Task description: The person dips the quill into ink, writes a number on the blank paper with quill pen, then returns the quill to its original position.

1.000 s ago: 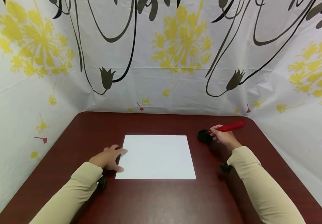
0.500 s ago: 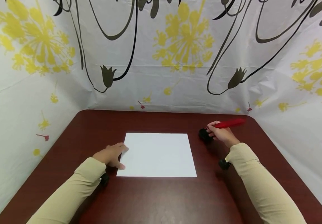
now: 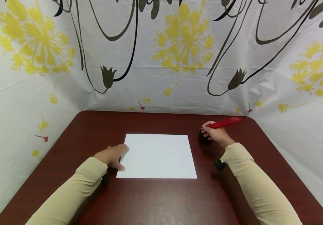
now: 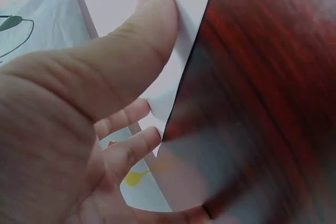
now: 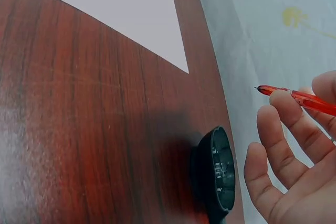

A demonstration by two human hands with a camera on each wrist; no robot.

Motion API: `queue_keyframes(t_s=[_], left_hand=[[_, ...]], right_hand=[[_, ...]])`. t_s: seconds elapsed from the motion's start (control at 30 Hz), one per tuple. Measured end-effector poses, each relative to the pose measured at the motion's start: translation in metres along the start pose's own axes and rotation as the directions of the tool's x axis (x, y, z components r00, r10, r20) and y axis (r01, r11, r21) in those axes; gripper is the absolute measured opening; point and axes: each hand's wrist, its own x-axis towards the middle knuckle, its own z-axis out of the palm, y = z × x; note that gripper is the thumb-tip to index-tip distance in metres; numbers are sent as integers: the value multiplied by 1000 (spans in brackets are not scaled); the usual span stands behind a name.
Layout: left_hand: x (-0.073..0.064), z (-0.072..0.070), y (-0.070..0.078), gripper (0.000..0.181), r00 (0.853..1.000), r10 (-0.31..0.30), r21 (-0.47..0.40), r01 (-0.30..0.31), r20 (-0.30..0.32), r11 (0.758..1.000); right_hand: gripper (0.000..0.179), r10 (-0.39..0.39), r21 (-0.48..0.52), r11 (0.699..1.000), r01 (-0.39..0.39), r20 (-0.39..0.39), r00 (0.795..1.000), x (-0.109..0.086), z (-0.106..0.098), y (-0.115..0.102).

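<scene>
A blank white sheet of paper lies flat on the table. My left hand rests on its left edge with fingers spread; in the left wrist view the thumb lies over the paper and other fingertips sit along its border. My right hand pinches a red quill pen, its broad tail pointing right and its tip left. Below that hand stands a small black dish, partly covered by the fingers. In the right wrist view the pen's thin tip is dark and lifted off the dish.
The dark red-brown table has rounded far corners. White cloth with yellow flowers and dark stems hangs behind and on both sides. A black wrist device sits under the right sleeve.
My right hand has moved left with the red quill pen, whose tip now reaches past the dish's upper edge. The left hand, after a small shift of its fingers, stays at the paper's edge.
</scene>
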Motion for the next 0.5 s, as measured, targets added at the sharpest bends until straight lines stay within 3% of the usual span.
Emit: queue_keyframes(t_s=[0.5], left_hand=[[3,-3,-1,87,999,24,-17,-25,-30,1000]], right_hand=[[22,5,37,999,-6,28,1000,5,19,-9]])
